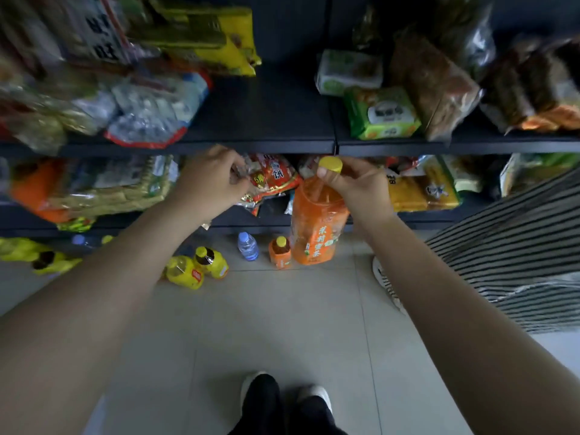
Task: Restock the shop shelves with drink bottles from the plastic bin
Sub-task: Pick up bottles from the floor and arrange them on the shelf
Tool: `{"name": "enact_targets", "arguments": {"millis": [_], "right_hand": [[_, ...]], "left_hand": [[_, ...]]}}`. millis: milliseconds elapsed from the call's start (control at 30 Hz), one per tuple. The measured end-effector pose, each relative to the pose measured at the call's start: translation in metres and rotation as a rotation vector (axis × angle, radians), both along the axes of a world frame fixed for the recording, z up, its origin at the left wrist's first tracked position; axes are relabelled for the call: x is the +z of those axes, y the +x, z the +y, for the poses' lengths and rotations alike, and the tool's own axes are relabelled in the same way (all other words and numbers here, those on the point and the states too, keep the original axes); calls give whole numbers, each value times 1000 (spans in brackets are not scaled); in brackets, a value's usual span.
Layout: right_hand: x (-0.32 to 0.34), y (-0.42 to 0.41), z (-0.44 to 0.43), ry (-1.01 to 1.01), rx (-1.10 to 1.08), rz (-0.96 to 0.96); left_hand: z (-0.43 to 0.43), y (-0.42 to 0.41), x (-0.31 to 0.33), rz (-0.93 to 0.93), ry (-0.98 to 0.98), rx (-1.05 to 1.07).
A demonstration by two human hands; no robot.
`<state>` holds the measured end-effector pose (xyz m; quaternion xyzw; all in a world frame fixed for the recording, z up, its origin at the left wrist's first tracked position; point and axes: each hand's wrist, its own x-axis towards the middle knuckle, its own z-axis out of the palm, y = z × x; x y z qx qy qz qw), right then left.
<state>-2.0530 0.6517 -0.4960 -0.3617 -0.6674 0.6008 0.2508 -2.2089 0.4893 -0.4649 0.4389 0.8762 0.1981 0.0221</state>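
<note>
Two hands are up at the dark shelving, and the right hand has the big orange tea bottle pinched at its neck, fingers closed just under the yellow cap. That bottle hangs with its long axis running up and down, cap toward the shelf edge above, base toward the floor, tilted a touch so the top leans right. It sits in front of the lower shelf, off the ground.

Over on the other side, the left hand has its fingers curled onto a red snack packet on that lower shelf, gripping its edge.

Down below, on pale floor tiles, small bottles stand upright: a clear water bottle, a small orange tea bottle just beside the big one's base, and two yellow-labelled bottles touching each other to the left.

Above, the upper shelf carries bagged goods left and right with a bare dark stretch between. Striped fabric and a white shoe show at right; the wearer's own dark shoes sit at the bottom.
</note>
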Motion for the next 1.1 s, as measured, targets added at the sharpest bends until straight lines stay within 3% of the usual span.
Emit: {"name": "enact_targets", "arguments": {"millis": [300, 533, 800, 1100], "right_hand": [[236, 20, -51, 11, 48, 107], [365, 39, -101, 72, -35, 192], [456, 47, -164, 141, -144, 280], [491, 21, -187, 145, -179, 292]], "left_hand": [[-60, 28, 226, 134, -144, 48], [-114, 36, 350, 197, -202, 55], [-177, 30, 436, 286, -159, 54], [-178, 17, 456, 272, -107, 47]]}}
